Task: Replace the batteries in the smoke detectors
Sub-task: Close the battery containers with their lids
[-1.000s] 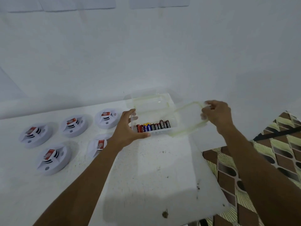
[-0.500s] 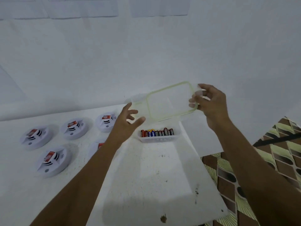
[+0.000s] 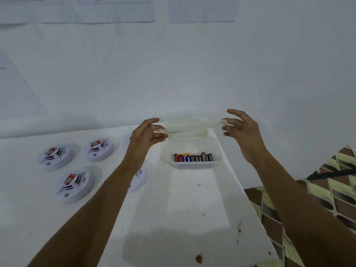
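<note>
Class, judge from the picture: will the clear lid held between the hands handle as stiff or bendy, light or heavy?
Probably light: the left hand and right hand hold the lid up by fingertip pinches alone. Likely fairly stiff: it spans between them without visible sagging. Smooth plastic, perhaps slippery.

lid (image 3: 187,127): translucent plastic | detectors (image 3: 74,185): matt white plastic | table (image 3: 173,218): scuffed white

The white table (image 3: 183,218) bears a clear battery box (image 3: 194,166) and apparently five smoke detectors (image 3: 74,185).
</note>
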Demonstrator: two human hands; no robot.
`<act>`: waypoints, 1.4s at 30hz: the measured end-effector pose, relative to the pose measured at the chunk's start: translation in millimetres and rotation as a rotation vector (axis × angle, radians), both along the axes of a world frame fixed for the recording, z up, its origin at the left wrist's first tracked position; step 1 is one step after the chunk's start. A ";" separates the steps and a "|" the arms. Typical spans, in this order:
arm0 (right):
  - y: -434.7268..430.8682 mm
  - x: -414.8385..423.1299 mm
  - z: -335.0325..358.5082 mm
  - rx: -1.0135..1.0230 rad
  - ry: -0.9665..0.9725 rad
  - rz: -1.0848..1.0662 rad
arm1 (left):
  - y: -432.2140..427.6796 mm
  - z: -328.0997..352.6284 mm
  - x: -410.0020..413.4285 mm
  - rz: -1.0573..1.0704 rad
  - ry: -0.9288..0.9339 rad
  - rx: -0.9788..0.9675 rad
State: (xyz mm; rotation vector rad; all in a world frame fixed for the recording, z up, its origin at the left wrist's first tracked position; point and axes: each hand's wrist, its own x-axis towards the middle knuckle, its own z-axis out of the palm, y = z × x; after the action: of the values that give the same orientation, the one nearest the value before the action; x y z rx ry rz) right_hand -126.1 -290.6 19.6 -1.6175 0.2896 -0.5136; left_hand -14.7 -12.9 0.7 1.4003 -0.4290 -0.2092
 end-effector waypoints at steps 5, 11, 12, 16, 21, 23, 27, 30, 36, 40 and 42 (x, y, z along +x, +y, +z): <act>4.2 -10.9 -19.8 0.112 0.015 -0.051 | -6.6 -25.2 -5.8 0.047 -0.240 0.350; 14.8 -17.2 -54.9 -0.054 0.119 -0.170 | -17.8 -51.7 -13.8 0.089 -0.399 0.489; 15.7 -17.1 -56.7 -0.050 0.122 -0.180 | -18.6 -52.6 -14.3 0.107 -0.391 0.493; 18.1 -18.2 -62.3 -0.020 0.155 -0.200 | -17.3 -55.1 -16.8 0.170 -0.367 0.504; 18.9 -21.3 -67.4 -0.024 0.171 -0.200 | -14.6 -57.8 -22.7 0.162 -0.341 0.467; 18.7 -19.1 -68.7 -0.020 0.181 -0.199 | -16.4 -57.5 -22.4 0.170 -0.317 0.451; 19.8 -14.8 -67.7 -0.053 0.206 -0.212 | -21.2 -53.5 -24.6 0.177 -0.212 0.395; 26.0 -15.0 -65.4 -0.087 0.216 -0.256 | -26.5 -50.6 -30.2 0.217 -0.112 0.329; 26.8 -16.4 -66.1 -0.105 0.253 -0.232 | -27.3 -50.9 -30.0 0.194 -0.146 0.373; 20.9 -17.0 -61.4 -0.204 0.258 -0.013 | -28.3 -49.2 -27.3 0.077 -0.338 0.530; 16.1 -17.0 -57.8 -0.372 0.266 0.180 | -28.7 -44.7 -27.0 -0.018 -0.387 0.605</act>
State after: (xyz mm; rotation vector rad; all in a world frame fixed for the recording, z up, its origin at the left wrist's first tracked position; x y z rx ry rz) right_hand -143.1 -274.4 -38.2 -2.0569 0.2518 -0.2195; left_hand -41.7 -41.6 -44.0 2.0446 -0.7375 -0.0802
